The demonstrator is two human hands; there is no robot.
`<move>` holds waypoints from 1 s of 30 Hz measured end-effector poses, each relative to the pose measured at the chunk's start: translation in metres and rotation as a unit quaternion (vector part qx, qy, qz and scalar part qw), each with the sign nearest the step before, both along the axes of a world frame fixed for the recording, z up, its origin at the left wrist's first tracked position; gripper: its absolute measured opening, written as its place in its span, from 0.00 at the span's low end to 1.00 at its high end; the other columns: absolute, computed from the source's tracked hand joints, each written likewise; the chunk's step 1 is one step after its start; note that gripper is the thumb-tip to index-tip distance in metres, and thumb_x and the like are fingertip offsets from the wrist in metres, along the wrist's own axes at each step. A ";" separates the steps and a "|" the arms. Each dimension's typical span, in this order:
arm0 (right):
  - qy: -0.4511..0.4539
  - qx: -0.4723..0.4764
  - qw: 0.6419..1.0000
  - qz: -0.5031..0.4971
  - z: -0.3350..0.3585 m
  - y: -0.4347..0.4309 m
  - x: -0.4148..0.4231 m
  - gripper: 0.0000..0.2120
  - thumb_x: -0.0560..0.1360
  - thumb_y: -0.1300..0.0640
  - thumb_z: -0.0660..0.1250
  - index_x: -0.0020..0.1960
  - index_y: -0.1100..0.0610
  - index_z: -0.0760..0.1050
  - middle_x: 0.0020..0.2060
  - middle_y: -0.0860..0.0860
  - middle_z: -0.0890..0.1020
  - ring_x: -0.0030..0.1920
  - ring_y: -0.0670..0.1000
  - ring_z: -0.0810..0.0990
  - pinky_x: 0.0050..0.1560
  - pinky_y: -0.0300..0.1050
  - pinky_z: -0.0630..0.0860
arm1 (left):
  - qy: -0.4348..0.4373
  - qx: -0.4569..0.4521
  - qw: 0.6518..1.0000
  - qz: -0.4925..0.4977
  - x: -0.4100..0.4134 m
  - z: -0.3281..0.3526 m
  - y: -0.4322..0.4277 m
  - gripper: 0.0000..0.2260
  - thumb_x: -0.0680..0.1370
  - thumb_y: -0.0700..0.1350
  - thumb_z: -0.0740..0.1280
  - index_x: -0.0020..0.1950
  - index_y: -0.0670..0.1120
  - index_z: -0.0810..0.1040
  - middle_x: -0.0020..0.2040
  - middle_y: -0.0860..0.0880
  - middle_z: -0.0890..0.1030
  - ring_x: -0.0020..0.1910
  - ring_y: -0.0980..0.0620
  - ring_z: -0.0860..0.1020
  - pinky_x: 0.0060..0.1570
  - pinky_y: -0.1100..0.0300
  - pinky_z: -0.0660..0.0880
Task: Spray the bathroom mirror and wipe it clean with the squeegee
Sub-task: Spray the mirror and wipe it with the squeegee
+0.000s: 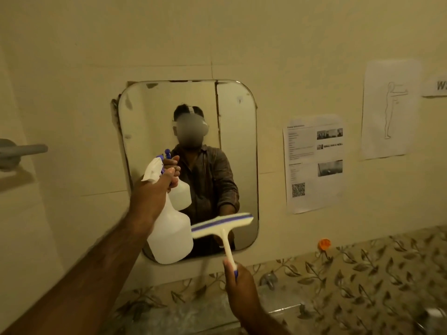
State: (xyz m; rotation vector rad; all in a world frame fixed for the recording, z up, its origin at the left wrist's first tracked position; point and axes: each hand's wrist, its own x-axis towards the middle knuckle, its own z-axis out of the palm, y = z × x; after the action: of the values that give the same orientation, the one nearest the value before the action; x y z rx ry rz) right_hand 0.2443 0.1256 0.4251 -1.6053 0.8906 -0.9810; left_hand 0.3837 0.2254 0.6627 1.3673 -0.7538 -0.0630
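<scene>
A rounded rectangular mirror hangs on the cream wall ahead. My left hand grips the neck of a white spray bottle with a blue-and-white trigger head, its nozzle pointed at the mirror's lower left part. My right hand holds the handle of a white squeegee with a blue strip along its blade, which is raised in front of the mirror's bottom edge. The mirror reflects a person, the bottle and the squeegee.
Printed sheets and a figure drawing are stuck to the wall right of the mirror. A grey handle juts out at the left. Leaf-patterned tiles, a metal tap and an orange knob sit below.
</scene>
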 end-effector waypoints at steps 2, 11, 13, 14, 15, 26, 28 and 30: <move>0.048 0.036 0.998 -0.009 -0.022 0.007 -0.009 0.17 0.79 0.41 0.64 0.41 0.52 0.77 0.32 0.49 0.79 0.36 0.49 0.80 0.43 0.48 0.78 | -0.014 0.001 1.000 -0.004 -0.005 -0.004 0.001 0.07 0.75 0.55 0.67 0.48 0.58 0.70 0.41 0.55 0.78 0.41 0.55 0.78 0.35 0.61 0.71; -0.087 -0.008 0.996 0.010 0.089 0.024 -0.047 0.19 0.81 0.44 0.60 0.39 0.53 0.78 0.25 0.48 0.76 0.25 0.43 0.74 0.26 0.36 0.72 | -0.071 0.062 0.996 0.010 -0.019 0.000 0.009 0.16 0.76 0.57 0.65 0.39 0.45 0.80 0.38 0.46 0.82 0.40 0.49 0.79 0.46 0.54 0.73; -0.154 -0.083 0.984 0.035 0.167 0.010 -0.055 0.19 0.82 0.42 0.57 0.38 0.49 0.77 0.25 0.46 0.76 0.25 0.43 0.73 0.24 0.35 0.70 | -0.068 0.068 0.995 -0.001 -0.028 0.009 0.009 0.18 0.75 0.57 0.66 0.41 0.42 0.79 0.34 0.46 0.80 0.34 0.49 0.78 0.41 0.56 0.74; -0.170 -0.123 0.977 0.040 0.203 0.003 -0.058 0.20 0.82 0.43 0.56 0.37 0.47 0.76 0.25 0.45 0.76 0.24 0.41 0.73 0.24 0.33 0.70 | -0.068 0.071 0.995 -0.005 -0.033 0.013 0.009 0.17 0.75 0.57 0.67 0.44 0.42 0.79 0.34 0.46 0.80 0.33 0.50 0.77 0.39 0.58 0.73; -0.180 -0.156 0.970 0.039 0.235 -0.003 -0.060 0.20 0.83 0.43 0.55 0.36 0.46 0.76 0.24 0.43 0.78 0.24 0.39 0.74 0.24 0.30 0.70 | -0.073 0.076 0.994 -0.011 -0.036 0.017 0.008 0.17 0.74 0.57 0.67 0.45 0.42 0.79 0.34 0.46 0.80 0.34 0.51 0.77 0.39 0.59 0.72; -0.192 -0.195 0.961 0.047 0.301 -0.062 -0.036 0.20 0.83 0.44 0.56 0.45 0.51 0.81 0.30 0.48 0.82 0.30 0.41 0.81 0.32 0.35 0.78 | -0.044 0.049 0.994 -0.091 -0.044 0.040 0.003 0.07 0.74 0.59 0.67 0.44 0.56 0.75 0.49 0.46 0.84 0.54 0.43 0.80 0.62 0.41 0.72; -0.180 -0.192 0.964 0.035 0.271 -0.065 -0.035 0.18 0.83 0.42 0.57 0.42 0.48 0.80 0.28 0.47 0.81 0.27 0.40 0.79 0.27 0.32 0.76 | -0.025 0.033 0.996 -0.085 -0.037 0.037 0.002 0.08 0.74 0.59 0.67 0.45 0.56 0.75 0.48 0.46 0.84 0.54 0.43 0.80 0.62 0.41 0.72; -0.165 -0.174 0.970 0.025 0.231 -0.063 -0.037 0.18 0.82 0.40 0.58 0.41 0.47 0.78 0.26 0.44 0.80 0.25 0.39 0.77 0.24 0.29 0.72 | -0.012 0.029 0.997 -0.077 -0.031 0.031 0.000 0.10 0.73 0.59 0.68 0.48 0.55 0.75 0.49 0.45 0.84 0.54 0.43 0.80 0.61 0.41 0.72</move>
State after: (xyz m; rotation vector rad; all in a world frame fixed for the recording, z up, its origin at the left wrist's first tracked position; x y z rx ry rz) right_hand 0.2076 0.0626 0.6560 -1.6737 0.4639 -1.3788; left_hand 0.3522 0.2251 0.6934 1.3654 -0.8838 -0.1915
